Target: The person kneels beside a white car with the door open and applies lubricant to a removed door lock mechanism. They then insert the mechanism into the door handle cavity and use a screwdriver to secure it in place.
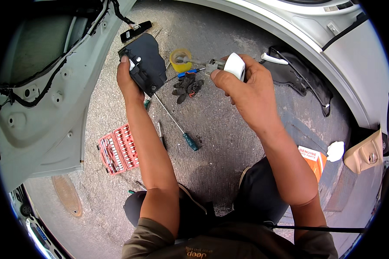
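Note:
My left hand (131, 84) is closed on the edge of a black door latch unit (148, 69), a boxy plastic housing with a flat dark flap. In my right hand (255, 90), thumb and fingers grip what looks like a door lock cylinder with a white cap (234, 66), its grey metal end toward the left. The two parts are held apart, above the ground. Under the latch unit lies a long screwdriver (190, 141) with a green handle. Between my hands, on the ground, are a yellow tub (177, 68), a blue-handled screwdriver (188, 73) and dark gloves (187, 88).
An opened car door (47, 129) stands at the left, white bodywork (350, 64) at the right. A red socket set case (116, 146) lies beside my left forearm. To the right are an orange-and-white box (314, 160), a beige trim piece (364, 152) and a black liner (296, 71).

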A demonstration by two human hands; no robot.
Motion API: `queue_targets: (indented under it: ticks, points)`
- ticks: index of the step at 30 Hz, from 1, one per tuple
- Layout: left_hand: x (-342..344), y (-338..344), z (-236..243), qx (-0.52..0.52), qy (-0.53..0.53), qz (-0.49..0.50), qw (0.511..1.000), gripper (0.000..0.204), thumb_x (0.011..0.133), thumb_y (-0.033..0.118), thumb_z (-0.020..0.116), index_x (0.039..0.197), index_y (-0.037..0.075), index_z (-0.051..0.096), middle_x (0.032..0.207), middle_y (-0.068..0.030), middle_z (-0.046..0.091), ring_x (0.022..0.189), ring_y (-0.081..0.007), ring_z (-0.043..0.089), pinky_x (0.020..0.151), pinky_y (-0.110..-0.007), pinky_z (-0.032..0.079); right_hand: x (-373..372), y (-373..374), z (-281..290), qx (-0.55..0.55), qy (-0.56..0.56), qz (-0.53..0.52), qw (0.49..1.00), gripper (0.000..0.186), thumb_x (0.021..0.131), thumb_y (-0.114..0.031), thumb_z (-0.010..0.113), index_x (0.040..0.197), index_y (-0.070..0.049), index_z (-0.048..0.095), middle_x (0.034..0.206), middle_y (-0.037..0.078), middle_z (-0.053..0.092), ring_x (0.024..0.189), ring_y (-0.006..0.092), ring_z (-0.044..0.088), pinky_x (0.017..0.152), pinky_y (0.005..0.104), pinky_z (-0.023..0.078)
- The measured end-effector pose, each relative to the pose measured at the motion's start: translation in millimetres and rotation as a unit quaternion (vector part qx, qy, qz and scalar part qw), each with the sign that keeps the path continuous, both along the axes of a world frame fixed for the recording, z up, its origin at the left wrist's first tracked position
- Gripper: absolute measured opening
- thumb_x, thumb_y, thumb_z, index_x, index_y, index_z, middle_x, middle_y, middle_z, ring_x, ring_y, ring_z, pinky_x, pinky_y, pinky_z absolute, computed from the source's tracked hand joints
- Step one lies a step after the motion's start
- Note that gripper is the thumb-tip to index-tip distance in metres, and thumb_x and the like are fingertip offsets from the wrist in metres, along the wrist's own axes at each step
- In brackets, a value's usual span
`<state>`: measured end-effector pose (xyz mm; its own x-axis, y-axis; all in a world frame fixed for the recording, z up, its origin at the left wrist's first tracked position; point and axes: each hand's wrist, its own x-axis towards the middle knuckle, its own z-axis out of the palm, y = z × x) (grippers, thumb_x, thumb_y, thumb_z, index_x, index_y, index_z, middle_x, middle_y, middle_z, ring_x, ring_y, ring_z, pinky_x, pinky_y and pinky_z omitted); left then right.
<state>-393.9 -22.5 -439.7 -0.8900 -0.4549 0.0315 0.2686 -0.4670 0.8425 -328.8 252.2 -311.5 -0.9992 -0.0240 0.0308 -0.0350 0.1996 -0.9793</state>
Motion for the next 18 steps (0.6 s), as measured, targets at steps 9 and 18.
queue_targets:
  ticks: [9, 18]
  points:
    - [22.0, 85.9, -151.0, 0.182, -0.271, -0.294, 0.898, 0.054, 0.093, 0.043, 0.062, 0.125, 0.0, 0.061, 0.109, -0.017, 0.072, 0.091, -0.0279, 0.073, 0.081, -0.04, 0.061, -7.6, 12.3, -4.1, -0.287, -0.15, 0.029, 0.946, 0.029, 0.09, -0.03, 0.066, 0.105, -0.005, 0.064, 0.095, 0.009, 0.067, 0.083, 0.0159, 0.061, 0.066, 0.0299, 0.047]
    - [35.2, 99.7, -226.6, -0.029, -0.404, -0.255, 0.878, 0.067, 0.083, 0.046, 0.075, 0.125, -0.004, 0.063, 0.108, -0.0154, 0.072, 0.095, -0.0258, 0.07, 0.083, -0.035, 0.055, -11.1, 26.1, -3.1, -0.289, -0.13, 0.014, 0.948, 0.027, 0.09, -0.028, 0.066, 0.104, -0.005, 0.065, 0.097, 0.009, 0.068, 0.084, 0.0164, 0.061, 0.067, 0.0297, 0.046]
